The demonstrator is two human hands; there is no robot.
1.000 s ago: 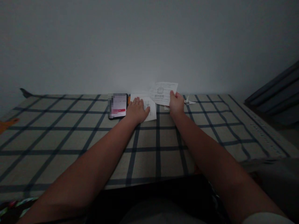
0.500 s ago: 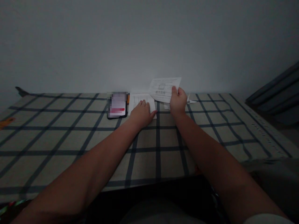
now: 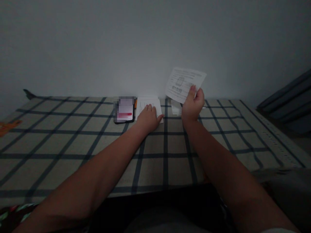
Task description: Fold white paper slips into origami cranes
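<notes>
Over the near checked cloth (image 3: 152,170), the left hand (image 3: 148,118) rests palm-down on a white pad (image 3: 155,104), fingers unclenched on its page, thumb out by the right edge. A phone (image 3: 125,110) lies just left of the pad. The right hand's (image 3: 193,106) fingers pinch the right edge of a printed sheet (image 3: 179,82), which slants up and left from them (small paper slips (image 3: 175,107) lie below).

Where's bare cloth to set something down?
Bare: checked cloth between the forearms; also between phone and orange object. Crowded: near the wall, with phone, left hand on white pad, and small papers beside right hand, which holds a sheet.
</notes>
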